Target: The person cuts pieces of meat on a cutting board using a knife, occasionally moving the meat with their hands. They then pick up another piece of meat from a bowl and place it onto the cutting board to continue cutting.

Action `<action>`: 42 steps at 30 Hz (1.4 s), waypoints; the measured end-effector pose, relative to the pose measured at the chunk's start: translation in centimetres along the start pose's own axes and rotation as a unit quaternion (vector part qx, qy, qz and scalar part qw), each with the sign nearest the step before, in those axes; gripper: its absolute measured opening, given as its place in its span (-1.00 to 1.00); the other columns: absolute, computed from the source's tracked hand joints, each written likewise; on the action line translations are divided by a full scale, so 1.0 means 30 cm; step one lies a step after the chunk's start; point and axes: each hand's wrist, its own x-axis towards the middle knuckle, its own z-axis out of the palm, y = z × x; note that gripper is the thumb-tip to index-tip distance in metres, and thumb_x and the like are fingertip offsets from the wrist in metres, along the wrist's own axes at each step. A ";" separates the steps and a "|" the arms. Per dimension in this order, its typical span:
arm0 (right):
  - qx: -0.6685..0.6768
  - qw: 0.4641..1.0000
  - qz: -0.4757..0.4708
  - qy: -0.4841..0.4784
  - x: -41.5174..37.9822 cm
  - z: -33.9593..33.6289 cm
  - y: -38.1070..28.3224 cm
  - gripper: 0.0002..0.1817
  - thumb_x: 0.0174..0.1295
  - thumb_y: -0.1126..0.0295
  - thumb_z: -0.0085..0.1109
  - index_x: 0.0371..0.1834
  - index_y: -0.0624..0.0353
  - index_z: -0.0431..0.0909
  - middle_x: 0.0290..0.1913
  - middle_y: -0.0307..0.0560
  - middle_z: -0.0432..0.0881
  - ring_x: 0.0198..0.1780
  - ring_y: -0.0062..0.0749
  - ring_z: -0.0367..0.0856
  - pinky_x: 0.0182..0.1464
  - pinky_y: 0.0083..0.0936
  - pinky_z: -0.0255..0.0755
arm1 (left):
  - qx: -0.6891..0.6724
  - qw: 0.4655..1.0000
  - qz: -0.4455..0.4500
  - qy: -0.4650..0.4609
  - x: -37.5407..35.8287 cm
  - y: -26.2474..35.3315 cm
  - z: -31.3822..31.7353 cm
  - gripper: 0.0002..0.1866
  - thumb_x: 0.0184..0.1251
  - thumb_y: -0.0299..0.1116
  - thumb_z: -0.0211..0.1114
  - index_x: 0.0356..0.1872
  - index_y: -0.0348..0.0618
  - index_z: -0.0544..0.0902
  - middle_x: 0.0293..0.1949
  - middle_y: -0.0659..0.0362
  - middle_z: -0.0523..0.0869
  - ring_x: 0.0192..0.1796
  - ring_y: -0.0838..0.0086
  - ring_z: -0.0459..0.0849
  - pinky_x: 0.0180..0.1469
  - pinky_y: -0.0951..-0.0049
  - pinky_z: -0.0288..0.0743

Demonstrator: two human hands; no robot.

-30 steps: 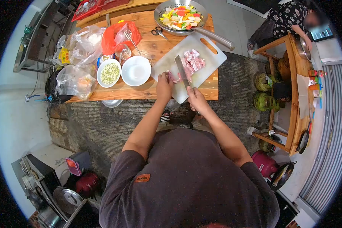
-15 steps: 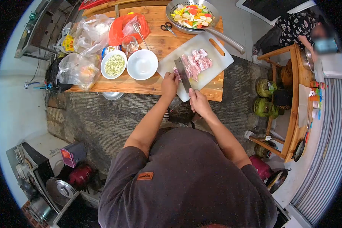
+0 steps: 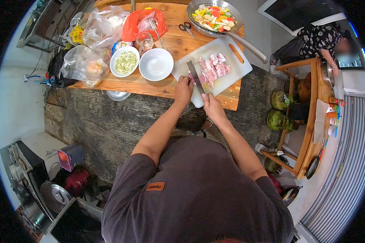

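A white cutting board (image 3: 227,83) lies at the right end of the wooden table, with cut pieces of raw meat (image 3: 212,69) heaped at its middle. My right hand (image 3: 213,107) is closed round the handle of a cleaver (image 3: 196,79), whose blade stands against the left side of the heap. Left of the blade, my left hand (image 3: 184,89) has its fingers curled at a small bit of meat, mostly hidden by them. Close by on the left are an empty white bowl (image 3: 156,65) and a white bowl of pale green shreds (image 3: 125,62).
Beyond the board sits a perforated long-handled pan of cut vegetables (image 3: 213,18), with scissors (image 3: 186,28) beside it. Plastic bags (image 3: 85,65), a red bag (image 3: 144,24) and a glass (image 3: 144,40) crowd the left. Another person (image 3: 318,42) is at a wooden stand (image 3: 312,121) on the right.
The view has shifted slightly, so the table items sit a little differently in frame. Both hands stay at the board, and the cleaver remains beside the meat in nearly the same place.
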 end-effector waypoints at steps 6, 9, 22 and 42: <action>-0.059 0.998 -0.019 0.030 0.017 -0.005 -0.021 -0.48 0.61 -0.02 -0.16 -0.14 0.33 0.45 -0.36 0.52 0.62 -0.18 0.54 0.59 -0.09 0.23 0.42 | -0.002 1.000 -0.011 0.004 0.003 -0.007 0.009 -0.83 0.33 -0.39 0.34 -0.20 -0.30 0.69 -0.16 -0.10 0.66 -0.14 -0.08 0.68 -0.04 0.08 0.57; -0.073 0.997 -0.004 0.031 0.018 0.002 -0.035 -0.48 0.61 -0.03 -0.16 -0.11 0.32 0.44 -0.36 0.51 0.61 -0.20 0.53 0.60 -0.11 0.21 0.43 | 0.000 1.000 -0.020 -0.005 0.011 -0.001 0.001 -0.83 0.33 -0.39 0.33 -0.21 -0.31 0.69 -0.16 -0.10 0.66 -0.12 -0.08 0.68 -0.02 0.08 0.58; -0.012 0.998 -0.028 0.056 0.055 0.029 -0.043 -0.51 0.61 -0.04 -0.14 -0.13 0.27 0.41 -0.36 0.48 0.62 -0.18 0.51 0.60 -0.15 0.19 0.41 | -0.015 1.000 0.000 0.001 0.025 -0.025 0.000 -0.80 0.33 -0.37 0.35 -0.29 -0.37 0.66 -0.23 -0.13 0.65 -0.17 -0.09 0.66 -0.08 0.06 0.55; -0.057 0.997 0.039 0.021 0.097 0.027 -0.115 -0.39 0.59 -0.07 -0.18 -0.06 0.41 0.50 -0.25 0.56 0.66 -0.11 0.51 0.64 0.00 0.21 0.49 | -0.035 0.999 -0.012 -0.012 0.032 -0.020 -0.012 -0.80 0.35 -0.37 0.34 -0.28 -0.36 0.68 -0.26 -0.14 0.68 -0.18 -0.10 0.68 -0.09 0.06 0.54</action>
